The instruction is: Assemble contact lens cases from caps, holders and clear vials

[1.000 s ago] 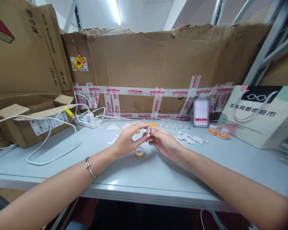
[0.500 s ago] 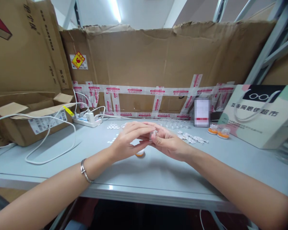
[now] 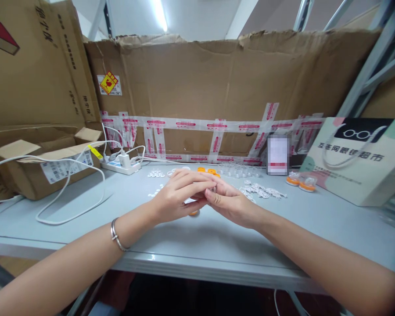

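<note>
My left hand (image 3: 177, 193) and my right hand (image 3: 233, 202) meet over the middle of the table. Between their fingertips is a small clear plastic piece (image 3: 213, 189), mostly covered, so its full shape is hidden. Both hands' fingers are closed around it. Under my left hand an orange-and-white round part (image 3: 193, 213) lies on the table, partly hidden. Just behind the hands sit several orange rings (image 3: 212, 171). Small white printed pieces (image 3: 263, 190) are scattered to the right, and small white discs (image 3: 156, 174) to the left.
Clear plastic cups (image 3: 240, 170) line the back of the grey table (image 3: 217, 245). Toward the right are a phone (image 3: 278, 153), orange-based round units (image 3: 306, 185) and a paper bag (image 3: 355, 166). A power strip (image 3: 121, 166), a loose white cable (image 3: 103, 184) and an open carton (image 3: 29, 175) occupy the left.
Both hands have come down slightly and closed further around the clear piece. The orange rings behind them now show.
</note>
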`<state>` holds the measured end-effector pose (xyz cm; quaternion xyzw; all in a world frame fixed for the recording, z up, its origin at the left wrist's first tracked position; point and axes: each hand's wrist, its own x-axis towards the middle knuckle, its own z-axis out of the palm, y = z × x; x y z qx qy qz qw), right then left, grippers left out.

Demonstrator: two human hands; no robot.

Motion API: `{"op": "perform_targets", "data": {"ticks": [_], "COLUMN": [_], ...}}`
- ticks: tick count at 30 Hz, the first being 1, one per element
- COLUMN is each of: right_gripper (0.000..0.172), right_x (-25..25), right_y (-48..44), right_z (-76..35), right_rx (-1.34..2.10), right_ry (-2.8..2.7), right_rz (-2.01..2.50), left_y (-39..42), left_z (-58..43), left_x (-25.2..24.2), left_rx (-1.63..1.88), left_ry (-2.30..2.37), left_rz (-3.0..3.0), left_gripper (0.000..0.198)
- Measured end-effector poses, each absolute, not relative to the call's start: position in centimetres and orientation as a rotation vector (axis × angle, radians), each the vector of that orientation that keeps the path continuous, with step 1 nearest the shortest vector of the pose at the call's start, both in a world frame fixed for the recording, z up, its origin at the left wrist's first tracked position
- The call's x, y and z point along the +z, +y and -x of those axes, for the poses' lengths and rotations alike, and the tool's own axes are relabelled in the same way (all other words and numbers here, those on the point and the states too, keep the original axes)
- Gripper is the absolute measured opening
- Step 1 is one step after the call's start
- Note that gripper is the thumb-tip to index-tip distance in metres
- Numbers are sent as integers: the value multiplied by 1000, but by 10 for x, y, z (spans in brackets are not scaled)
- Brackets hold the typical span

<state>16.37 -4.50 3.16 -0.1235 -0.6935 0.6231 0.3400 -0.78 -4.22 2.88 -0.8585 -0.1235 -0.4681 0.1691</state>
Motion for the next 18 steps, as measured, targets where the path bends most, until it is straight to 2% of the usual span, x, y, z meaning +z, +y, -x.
{"op": "perform_targets", "data": {"ticks": [4, 12, 18], "right_gripper": [39, 41, 47], "right_x": [31, 31, 27], "right_y": [-49, -55, -50], "right_z": [-163, -162, -162], "right_rx": [1530, 889, 764], "right_ry": [-1829, -2097, -2135], "right_rz": [322, 523, 544], "left_y": [-44, -43, -40], "left_z": [7, 5, 7], "left_x": [30, 23, 27], "left_rx": [-1360, -1352, -1463], "left_ry": [-347, -352, -349], "left_rz": [2392, 2333, 2415], "left_gripper": [28, 32, 34]}}
